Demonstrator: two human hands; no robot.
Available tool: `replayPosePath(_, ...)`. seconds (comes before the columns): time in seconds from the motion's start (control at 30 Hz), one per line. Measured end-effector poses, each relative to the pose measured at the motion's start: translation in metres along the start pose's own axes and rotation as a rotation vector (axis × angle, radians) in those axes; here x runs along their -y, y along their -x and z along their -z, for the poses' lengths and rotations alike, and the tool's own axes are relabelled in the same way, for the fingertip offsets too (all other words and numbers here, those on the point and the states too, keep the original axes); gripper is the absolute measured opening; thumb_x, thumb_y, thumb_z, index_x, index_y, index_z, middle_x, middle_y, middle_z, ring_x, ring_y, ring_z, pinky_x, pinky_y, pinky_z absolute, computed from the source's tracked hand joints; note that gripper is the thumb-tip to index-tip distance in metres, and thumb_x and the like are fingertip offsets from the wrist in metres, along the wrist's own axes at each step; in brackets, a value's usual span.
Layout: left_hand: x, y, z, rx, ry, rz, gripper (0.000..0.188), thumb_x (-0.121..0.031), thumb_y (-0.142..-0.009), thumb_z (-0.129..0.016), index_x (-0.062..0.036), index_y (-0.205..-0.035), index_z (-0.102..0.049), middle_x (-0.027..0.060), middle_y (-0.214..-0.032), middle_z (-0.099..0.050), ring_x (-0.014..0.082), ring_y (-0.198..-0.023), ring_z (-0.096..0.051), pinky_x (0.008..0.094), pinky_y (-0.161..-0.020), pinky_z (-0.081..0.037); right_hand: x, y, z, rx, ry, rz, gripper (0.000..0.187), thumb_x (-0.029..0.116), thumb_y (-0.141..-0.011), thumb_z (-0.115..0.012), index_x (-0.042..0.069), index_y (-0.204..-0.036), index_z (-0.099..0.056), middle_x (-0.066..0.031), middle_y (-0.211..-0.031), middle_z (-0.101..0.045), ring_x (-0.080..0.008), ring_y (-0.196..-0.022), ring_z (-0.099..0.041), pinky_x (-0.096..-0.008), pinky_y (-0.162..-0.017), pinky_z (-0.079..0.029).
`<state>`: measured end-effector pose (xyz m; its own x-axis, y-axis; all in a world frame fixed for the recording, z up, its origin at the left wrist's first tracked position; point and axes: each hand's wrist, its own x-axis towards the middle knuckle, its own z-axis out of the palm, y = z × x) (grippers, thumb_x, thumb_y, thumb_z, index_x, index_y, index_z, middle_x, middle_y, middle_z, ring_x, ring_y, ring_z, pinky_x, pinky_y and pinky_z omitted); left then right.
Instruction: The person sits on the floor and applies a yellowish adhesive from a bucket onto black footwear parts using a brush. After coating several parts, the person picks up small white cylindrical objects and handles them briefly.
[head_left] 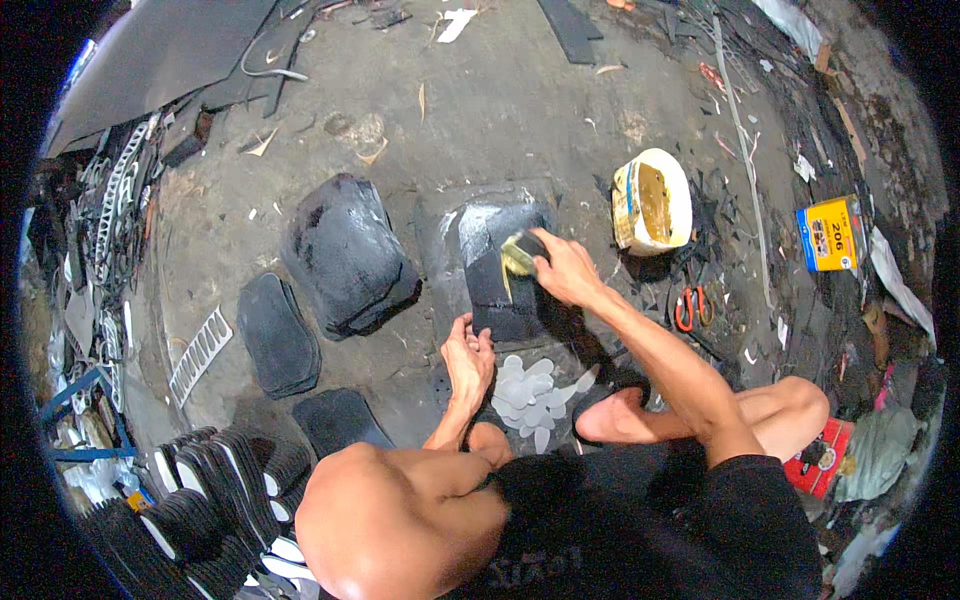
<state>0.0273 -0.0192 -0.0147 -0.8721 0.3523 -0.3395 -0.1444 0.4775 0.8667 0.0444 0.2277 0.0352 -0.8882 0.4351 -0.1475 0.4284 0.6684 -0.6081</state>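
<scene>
"Where does the black sheet [487,270] lie?"

"On the floor [480,120], straight ahead of the person toward 12 o'clock; its long axis runs roughly from 12 to 6; the upper part shines as if wet, while the lower end looks duller."

"And from each hand?"

"From the right hand [570,268] it lies toward 9 o'clock; from the left hand [468,355] it lies toward 1, with that hand's fingers at the sheet's lower left corner; both hands are near, and the right one reaches over its 3 o'clock edge."

"How far open are they?"

"The right is closed around a squat brush [520,254], its yellowish bristles down against the sheet, about midway along the length; the left is loosely curled, fingers only a little apart; whether it pinches the corner or merely rests beside it, I cannot tell."

"What stands around the sheet?"

"A pale bucket [624,205] smeared yellow-brown, toward 2 o'clock and well apart; orange-handled scissors [684,308] between 3 and 4; a pile of light grey cut pieces [530,397] near 6, close to the left hand; a stack of dark sheets [345,250] at 9."
</scene>
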Motion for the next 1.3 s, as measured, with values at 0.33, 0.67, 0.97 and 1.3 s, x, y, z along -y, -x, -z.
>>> replayPosePath(0.33, -0.008, 0.002, 0.007, -0.018, -0.26, -0.122, 0.029, -0.012, -0.09, -0.079, 0.0089, -0.107, -0.068, 0.0185, -0.073, -0.07, 0.0301, -0.066, -0.071, 0.0416, -0.066, -0.055, 0.035, -0.046, -0.04, 0.215, 0.174, 0.689, 0.047, 0.007, -0.078, -0.068, 0.019, -0.123, -0.073, -0.0183, -0.103, -0.075, -0.0385, -0.098, -0.071, -0.0549, -0.086, -0.057)
replayPosePath(0.67, -0.003, 0.003, 0.058, -0.218, -0.082, -0.239, 0.02, 0.0, -0.09, -0.067, 0.0001, -0.111, -0.068, 0.0084, -0.092, -0.068, 0.0129, -0.069, -0.057, 0.0312, -0.064, -0.05, 0.035, 0.047, -0.062, 0.039, 0.36, 0.452, 0.05, 0.009, -0.082, -0.068, 0.018, -0.131, -0.067, -0.0118, -0.099, -0.067, -0.0322, -0.098, -0.066, -0.0458, -0.081, -0.057)
replayPosePath(0.97, 0.017, -0.021, 0.046, -0.083, 0.209, 0.028, 0.034, -0.004, -0.093, -0.062, 0.0012, -0.126, -0.067, 0.013, -0.109, -0.076, 0.0155, -0.09, -0.07, 0.0289, -0.084, -0.056, 0.027, 0.059, 0.0, 0.125, -0.221, 0.058, 0.048, 0.017, -0.093, -0.066, 0.004, -0.138, -0.062, -0.0254, -0.135, -0.065, -0.0426, -0.132, -0.058, -0.0481, -0.11, -0.047)
replayPosePath(1.3, -0.022, -0.005, -0.005, 0.024, -0.038, -0.083, 0.062, -0.018, -0.084, -0.08, 0.0065, -0.136, -0.057, 0.0185, -0.107, -0.064, 0.0307, -0.095, -0.063, 0.0444, -0.086, -0.053, -0.104, 0.048, 0.168, -0.281, 0.788, -0.045, 0.051, 0.02, -0.095, -0.062, 0.009, -0.145, -0.056, -0.0231, -0.132, -0.064, -0.0403, -0.117, -0.06, -0.0531, -0.099, -0.049)
